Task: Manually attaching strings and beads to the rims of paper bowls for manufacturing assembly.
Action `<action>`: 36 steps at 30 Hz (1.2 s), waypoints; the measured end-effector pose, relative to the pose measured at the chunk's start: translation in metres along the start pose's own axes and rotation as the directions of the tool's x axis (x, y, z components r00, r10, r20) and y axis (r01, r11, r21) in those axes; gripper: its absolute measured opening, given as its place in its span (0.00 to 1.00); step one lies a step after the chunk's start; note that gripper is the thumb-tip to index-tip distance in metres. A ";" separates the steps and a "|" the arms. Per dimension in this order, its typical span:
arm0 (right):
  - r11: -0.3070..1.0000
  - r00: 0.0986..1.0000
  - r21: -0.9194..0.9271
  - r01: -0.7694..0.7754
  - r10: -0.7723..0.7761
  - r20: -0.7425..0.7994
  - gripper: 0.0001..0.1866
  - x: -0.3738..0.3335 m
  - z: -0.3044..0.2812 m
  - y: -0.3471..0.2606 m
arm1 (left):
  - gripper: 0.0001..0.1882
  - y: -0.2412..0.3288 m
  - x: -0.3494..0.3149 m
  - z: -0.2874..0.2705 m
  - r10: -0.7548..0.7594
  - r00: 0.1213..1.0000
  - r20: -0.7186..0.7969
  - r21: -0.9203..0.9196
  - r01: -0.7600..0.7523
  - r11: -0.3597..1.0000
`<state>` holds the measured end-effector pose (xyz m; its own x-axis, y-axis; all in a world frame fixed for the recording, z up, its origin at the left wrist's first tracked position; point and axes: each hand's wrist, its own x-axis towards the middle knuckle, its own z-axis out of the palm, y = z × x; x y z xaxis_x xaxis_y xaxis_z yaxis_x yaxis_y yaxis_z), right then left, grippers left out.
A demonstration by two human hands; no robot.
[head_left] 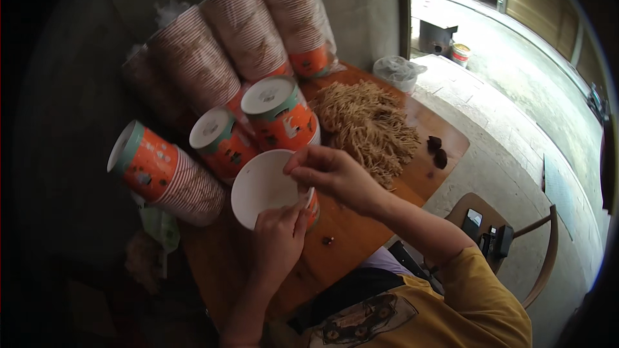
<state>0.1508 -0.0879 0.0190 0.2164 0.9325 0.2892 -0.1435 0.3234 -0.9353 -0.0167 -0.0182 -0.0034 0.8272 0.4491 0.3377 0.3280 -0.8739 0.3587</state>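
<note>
A paper tub (pixel 261 187), white inside and orange outside, lies tipped so that its wide mouth faces me at the middle of the wooden table. My left hand (pixel 278 237) is closed at its near rim. My right hand (pixel 325 171) hovers at the right side of the mouth, thumb and fingers pinched together; what lies between them, if anything, is too small to tell. Just right of that hand a heap of tan, string-like strands (pixel 367 125) spreads over the table. Upturned orange-and-green tubs (pixel 271 100) stand right behind the open one.
Tall stacks of nested tubs (pixel 193 58) in clear plastic lean along the wall. Another stack (pixel 164 174) tilts at the left. Dark lumps (pixel 438 158) lie near the table's right edge (pixel 461 145). A chair (pixel 464 209) at the right carries a phone (pixel 472 221) and small black items.
</note>
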 end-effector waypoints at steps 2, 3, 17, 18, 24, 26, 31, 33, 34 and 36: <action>0.999 0.999 -0.015 -0.044 0.043 -0.028 0.07 0.002 -0.003 0.000 | 0.10 -0.001 0.002 -0.007 0.125 0.992 -0.035 -0.042 -0.126 0.991; 0.999 0.999 -0.036 -0.037 0.036 -0.029 0.07 0.006 -0.006 -0.004 | 0.10 -0.003 0.005 -0.012 0.101 0.994 -0.034 -0.039 -0.103 0.994; 0.906 0.957 0.310 -0.290 0.280 0.075 0.09 0.022 0.003 -0.005 | 0.08 -0.034 -0.001 -0.046 0.137 0.949 0.284 0.096 -0.171 0.981; 0.897 0.960 0.347 -0.274 0.275 0.047 0.12 0.021 -0.005 -0.009 | 0.07 -0.038 -0.004 -0.051 0.131 0.934 0.332 0.129 -0.182 0.975; 0.828 0.989 0.541 -0.149 0.127 0.078 0.15 0.014 -0.067 -0.008 | 0.07 -0.072 -0.014 -0.076 0.064 0.965 0.254 0.392 -0.163 0.905; 0.780 0.990 0.612 -0.134 0.085 0.108 0.15 0.010 -0.074 -0.005 | 0.06 -0.087 -0.015 -0.077 0.048 0.976 0.212 0.396 -0.131 0.909; 0.739 0.986 0.654 -0.164 0.093 0.141 0.14 0.001 -0.083 -0.002 | 0.05 -0.123 -0.009 -0.071 0.061 0.990 0.124 0.287 -0.094 0.953; 0.787 0.986 0.609 -0.097 -0.007 0.166 0.14 -0.005 -0.087 0.002 | 0.04 -0.134 -0.008 -0.068 0.080 0.993 0.091 0.194 -0.097 0.976; 0.795 0.984 0.600 -0.083 -0.028 0.174 0.13 -0.008 -0.088 0.003 | 0.04 -0.137 -0.012 -0.067 0.073 0.992 0.099 0.191 -0.091 0.977; 0.749 0.976 0.657 -0.086 -0.069 0.207 0.12 -0.012 -0.090 0.005 | 0.04 -0.144 -0.009 -0.066 0.119 0.993 0.015 -0.001 -0.119 0.993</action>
<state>0.2342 -0.1122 -0.0078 0.0213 0.9208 0.3893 -0.7604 0.2678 -0.5917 -0.1012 0.1161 -0.0004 0.8670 0.3390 0.3653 0.2266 -0.9210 0.3168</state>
